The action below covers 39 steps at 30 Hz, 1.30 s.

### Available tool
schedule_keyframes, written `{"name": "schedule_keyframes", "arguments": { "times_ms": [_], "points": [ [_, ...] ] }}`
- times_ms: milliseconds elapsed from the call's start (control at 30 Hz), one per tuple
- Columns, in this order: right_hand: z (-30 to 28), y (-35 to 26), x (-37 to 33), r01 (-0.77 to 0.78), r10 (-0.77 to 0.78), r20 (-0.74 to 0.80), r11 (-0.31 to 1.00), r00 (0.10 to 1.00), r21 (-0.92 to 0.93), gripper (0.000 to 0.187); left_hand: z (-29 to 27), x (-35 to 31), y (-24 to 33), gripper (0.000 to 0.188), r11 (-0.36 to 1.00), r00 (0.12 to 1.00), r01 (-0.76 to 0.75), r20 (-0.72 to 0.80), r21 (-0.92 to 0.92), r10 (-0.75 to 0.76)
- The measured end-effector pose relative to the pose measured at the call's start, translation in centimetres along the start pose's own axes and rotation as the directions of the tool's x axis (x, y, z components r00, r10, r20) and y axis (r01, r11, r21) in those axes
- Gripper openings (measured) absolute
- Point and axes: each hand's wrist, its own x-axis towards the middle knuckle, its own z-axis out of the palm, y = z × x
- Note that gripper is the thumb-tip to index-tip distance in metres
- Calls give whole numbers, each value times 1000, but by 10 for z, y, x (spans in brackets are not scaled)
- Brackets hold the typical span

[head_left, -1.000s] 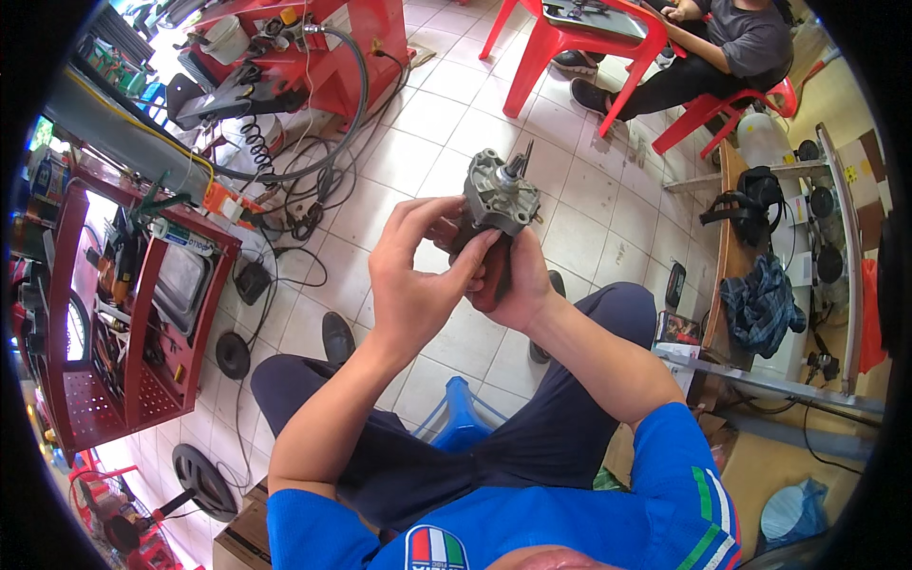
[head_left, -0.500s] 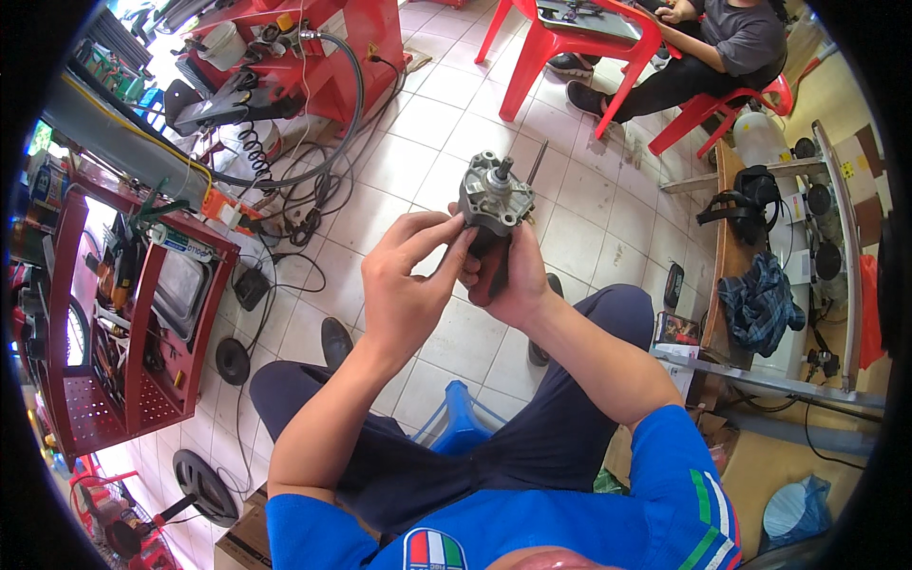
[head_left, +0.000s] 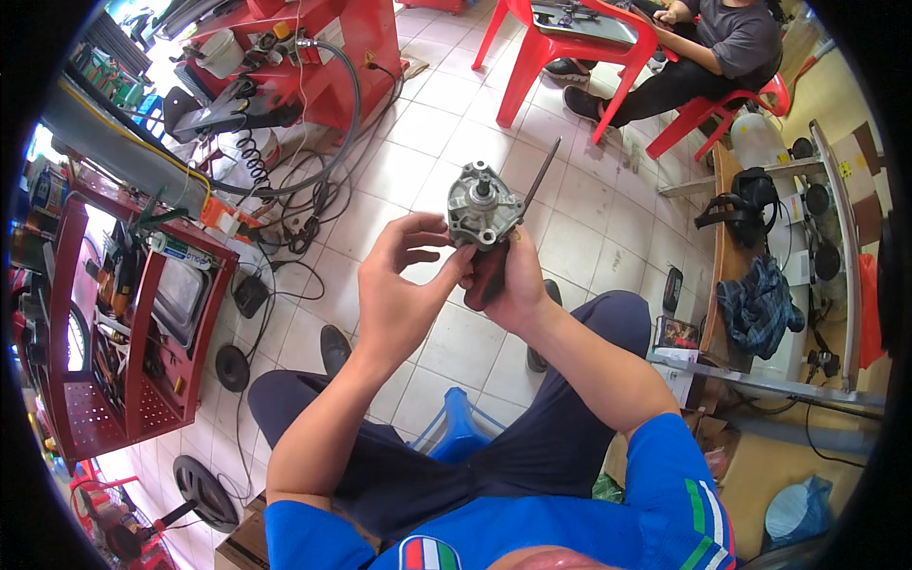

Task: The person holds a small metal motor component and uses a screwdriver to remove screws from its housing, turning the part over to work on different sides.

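Observation:
A round grey metal housing (head_left: 472, 217) with bolt lugs round its rim and a short shaft in its centre, like the end of a small motor, is held up in front of me. My left hand (head_left: 404, 285) has its thumb and curled fingertips at the housing's left and lower edge. My right hand (head_left: 521, 280) is closed beneath its right side, round a screwdriver (head_left: 542, 173). The screwdriver's dark red handle slants down under the housing, and its thin blade points up to the right. The housing hides part of the right fingers.
A blue stool (head_left: 458, 427) stands between my knees. To the left is a dark red tool cart (head_left: 142, 380), with cables (head_left: 304, 218) across the tiles nearby. A person (head_left: 736, 47) sits beyond a red chair (head_left: 570, 57). A wooden shelf (head_left: 727, 266) lines the right.
The housing has tilted and shifted slightly left, showing more of its shaft face. My left fingers have loosened from its side, and the screwdriver blade has swung further right.

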Motion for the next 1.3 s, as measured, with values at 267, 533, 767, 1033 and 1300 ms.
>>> {"name": "schedule_keyframes", "arguments": {
  "times_ms": [267, 533, 767, 1033, 1300],
  "points": [
    [1, -8, 1, 86, -85, -45, 996, 995, 16, 46, -4, 0, 4, 46, 977, 991, 83, 124, -196, -59],
    [-3, -8, 1, 75, -74, -26, 996, 997, 48, 45, -4, -4, 13, 46, 955, 971, 159, 216, -249, -105],
    [-2, -13, 2, 101, -98, -67, 994, 993, 36, 44, -3, -3, 16, 51, 934, 956, 245, 227, -259, -188],
    [-4, -10, 3, 91, -89, -47, 995, 995, 39, 44, -5, -2, 11, 54, 912, 958, 272, 179, -308, -225],
    [-2, -10, 3, 87, -86, -39, 996, 996, 34, 43, -10, 0, 7, 51, 892, 944, 326, 161, -311, -289]
  ]
}}
